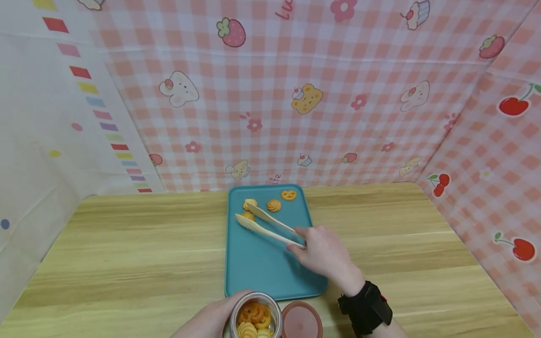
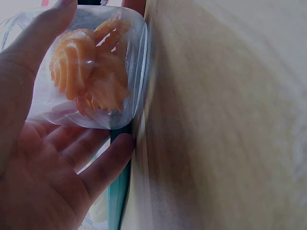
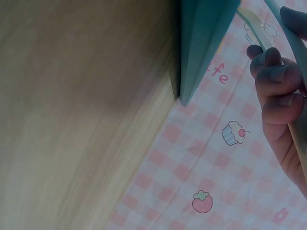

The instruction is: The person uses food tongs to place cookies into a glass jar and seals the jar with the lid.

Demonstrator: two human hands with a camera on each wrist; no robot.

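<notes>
My right hand (image 1: 325, 253) grips a pair of pale wooden tongs (image 1: 270, 232), its fingers curled round them in the right wrist view. The tong arms stand spread over the blue-green tray (image 1: 262, 267). One tip overlaps a pale cookie (image 1: 250, 203) at the tray's far left; a second cookie (image 1: 248, 216) shows between the tips. Beside them lie a swirl cookie (image 1: 274, 205) and a pretzel cookie (image 1: 289, 195). At the near edge, my left hand (image 1: 220, 312) holds a clear jar (image 1: 256, 296), thumb and fingers around its side. Several cookies (image 2: 91, 69) lie inside it.
A reddish-brown round lid (image 1: 301, 321) lies on the wooden table (image 1: 139, 253) just right of the jar. Pink checked cloth (image 1: 270, 108) hangs behind the table, and more cloth covers both sides.
</notes>
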